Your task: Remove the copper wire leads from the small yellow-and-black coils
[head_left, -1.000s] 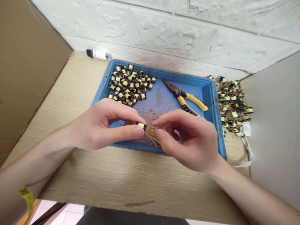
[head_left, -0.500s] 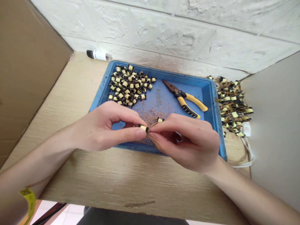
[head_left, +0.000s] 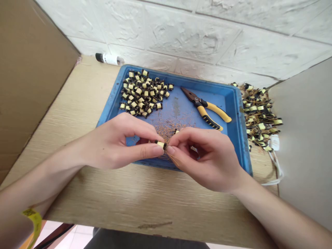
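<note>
Between the thumb and forefinger of my left hand [head_left: 127, 143] is a small transformer [head_left: 161, 144], a black bobbin wrapped in pale yellow tape. My right hand [head_left: 204, 152] pinches at its right end, where thin copper-coloured wires [head_left: 174, 159] stick out; the fingertips partly hide them. Both hands are over the near side of a blue tray [head_left: 240, 128]. Just behind my right fingers, a second yellow-taped transformer [head_left: 176, 131] shows in part. Loose wire clippings [head_left: 166, 129] lie scattered on the tray floor beneath.
Many similar transformers [head_left: 141, 93] are heaped in the tray's far left. Pliers [head_left: 204, 107] with yellow-black handles lie at its right. Outside, a pile of long-wired transformers [head_left: 259, 117] sits beside a white cable [head_left: 278, 169]. A small bottle [head_left: 109, 59] lies by the wall.
My right thumb and fingers have shifted slightly and cover more of the second transformer. The left hand keeps its pinch, and the view has moved a little.
</note>
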Available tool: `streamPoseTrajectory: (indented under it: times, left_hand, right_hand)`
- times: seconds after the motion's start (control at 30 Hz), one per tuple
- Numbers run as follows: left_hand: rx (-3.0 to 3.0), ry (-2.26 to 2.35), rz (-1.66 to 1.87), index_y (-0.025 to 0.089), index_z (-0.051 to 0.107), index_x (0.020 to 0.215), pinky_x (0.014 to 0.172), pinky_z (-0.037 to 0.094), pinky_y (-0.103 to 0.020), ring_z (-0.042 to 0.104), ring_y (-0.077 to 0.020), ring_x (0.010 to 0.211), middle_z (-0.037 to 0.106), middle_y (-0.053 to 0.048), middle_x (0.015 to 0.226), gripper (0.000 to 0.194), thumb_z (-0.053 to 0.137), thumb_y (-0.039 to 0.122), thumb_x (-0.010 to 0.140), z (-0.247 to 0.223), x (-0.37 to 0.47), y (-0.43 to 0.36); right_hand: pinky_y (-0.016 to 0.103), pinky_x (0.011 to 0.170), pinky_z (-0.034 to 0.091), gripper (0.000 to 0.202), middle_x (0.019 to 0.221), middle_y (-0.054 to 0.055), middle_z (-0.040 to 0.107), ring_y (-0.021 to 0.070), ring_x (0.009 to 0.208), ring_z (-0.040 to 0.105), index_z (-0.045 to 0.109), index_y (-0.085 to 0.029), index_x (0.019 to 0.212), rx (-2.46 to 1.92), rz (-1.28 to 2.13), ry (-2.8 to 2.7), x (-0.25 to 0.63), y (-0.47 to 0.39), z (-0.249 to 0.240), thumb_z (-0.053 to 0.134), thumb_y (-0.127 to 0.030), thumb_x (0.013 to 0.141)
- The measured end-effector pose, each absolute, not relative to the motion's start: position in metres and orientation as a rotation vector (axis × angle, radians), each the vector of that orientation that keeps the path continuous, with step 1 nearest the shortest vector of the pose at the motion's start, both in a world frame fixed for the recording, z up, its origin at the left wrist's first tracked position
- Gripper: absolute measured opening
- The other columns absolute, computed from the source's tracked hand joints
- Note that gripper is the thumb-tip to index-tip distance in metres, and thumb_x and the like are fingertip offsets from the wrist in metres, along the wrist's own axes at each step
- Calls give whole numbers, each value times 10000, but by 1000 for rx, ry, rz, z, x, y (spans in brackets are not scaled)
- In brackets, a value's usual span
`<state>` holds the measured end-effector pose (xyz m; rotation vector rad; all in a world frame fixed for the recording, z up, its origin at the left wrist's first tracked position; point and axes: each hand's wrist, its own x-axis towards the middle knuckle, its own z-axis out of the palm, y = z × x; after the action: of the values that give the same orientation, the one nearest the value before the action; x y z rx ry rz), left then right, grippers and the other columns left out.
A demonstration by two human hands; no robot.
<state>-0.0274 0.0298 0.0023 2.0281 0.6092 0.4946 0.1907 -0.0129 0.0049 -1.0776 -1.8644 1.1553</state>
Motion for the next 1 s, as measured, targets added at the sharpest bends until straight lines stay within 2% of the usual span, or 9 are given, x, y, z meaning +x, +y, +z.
streamPoseTrajectory:
  times: [0.2, 0.33, 0.53, 0.67, 0.8, 1.0]
  left_hand:
    - [2009, 617, 550, 158, 776, 921, 603, 496, -186, 681, -114, 670, 791, -21, 814, 165, 631, 212, 976, 4, -27, 31]
    - [2000, 620, 553, 154, 771, 866, 593, 503, -181, 685, -115, 662, 796, -24, 804, 187, 627, 210, 972, 4, -28, 30]
    - [1905, 637, 595, 192, 784, 892, 619, 524, -141, 694, -91, 669, 791, 16, 791, 137, 660, 162, 943, 4, -29, 30]
    - [1874, 634, 605, 204, 786, 868, 629, 529, -130, 708, -88, 680, 802, 16, 806, 147, 668, 139, 929, 3, -28, 30]
    - [1857, 630, 610, 209, 795, 896, 638, 531, -140, 709, -91, 688, 807, 10, 824, 151, 669, 133, 931, 2, -28, 30]
    - [1905, 638, 576, 192, 792, 908, 639, 539, -166, 716, -113, 694, 811, -6, 829, 143, 657, 162, 943, 3, -27, 30]
  right_hand:
    - [186, 391, 248, 138, 529, -96, 423, 33, 449, 328, 612, -183, 753, -1106, 1081, -1902, 191, -13, 4, 628, -108, 867]
    - [181, 397, 257, 139, 537, -100, 423, 31, 455, 336, 606, -183, 759, -1087, 1064, -1893, 191, -14, 4, 623, -93, 863]
    - [180, 404, 286, 143, 530, -102, 440, 33, 445, 361, 586, -192, 769, -1060, 1061, -1869, 191, -14, 1, 624, -96, 868]
    - [208, 434, 316, 125, 653, -57, 564, 49, 506, 428, 613, -192, 829, -978, 851, -1929, 192, -12, -2, 654, -75, 836]
    - [246, 476, 374, 115, 808, 4, 675, 76, 562, 483, 653, -203, 916, -925, 761, -1972, 193, -12, -4, 678, -103, 865]
    - [248, 476, 386, 108, 772, 0, 681, 79, 557, 491, 660, -225, 877, -938, 683, -1989, 194, -12, -2, 665, -119, 895]
